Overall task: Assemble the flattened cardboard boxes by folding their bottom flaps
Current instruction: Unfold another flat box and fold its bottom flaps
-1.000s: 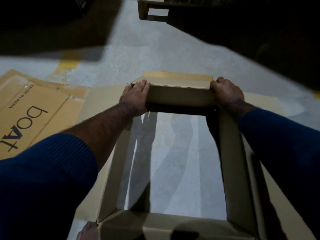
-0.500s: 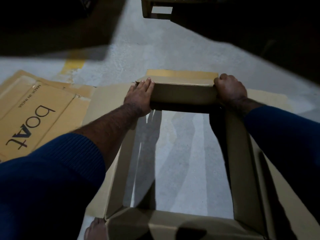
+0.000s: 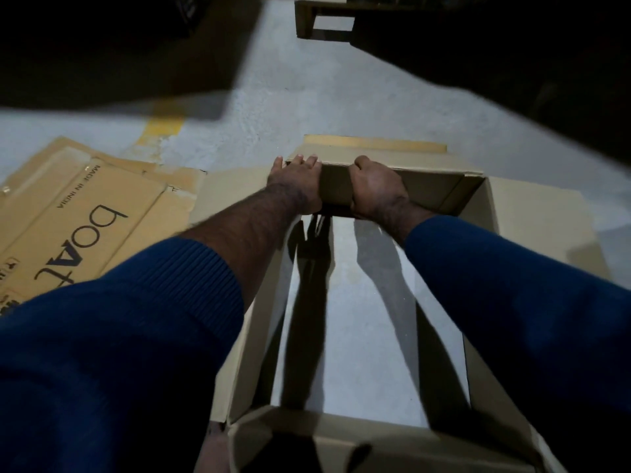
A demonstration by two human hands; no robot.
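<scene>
Left hand (image 3: pixel 296 186): pressing flat, fingers straight, on the far flap (image 3: pixel 430 189) of the open brown cardboard box (image 3: pixel 532 220).
Right hand (image 3: pixel 375 191): gripping that flap's edge, fingers curled.
Box position: standing on the grey concrete floor (image 3: pixel 368 319), bottom flaps not yet folded.
Risk: both hands are crowding the flap's left end, so it may be creasing crookedly.

The print we can read stands on the flattened cardboard box (image 3: pixel 136 199) lying at our left. Its brand is in large dark letters, "boAt" (image 3: pixel 85 247), running lengthwise down the panel, so we see it sideways, with the last letter just beside our left sleeve (image 3: pixel 102 353). Next to it, in small capitals running the same way, we read "MADE IN INDIA" (image 3: pixel 80 186). Some dark marks at the panel's near left edge are too small for us to make out
</scene>
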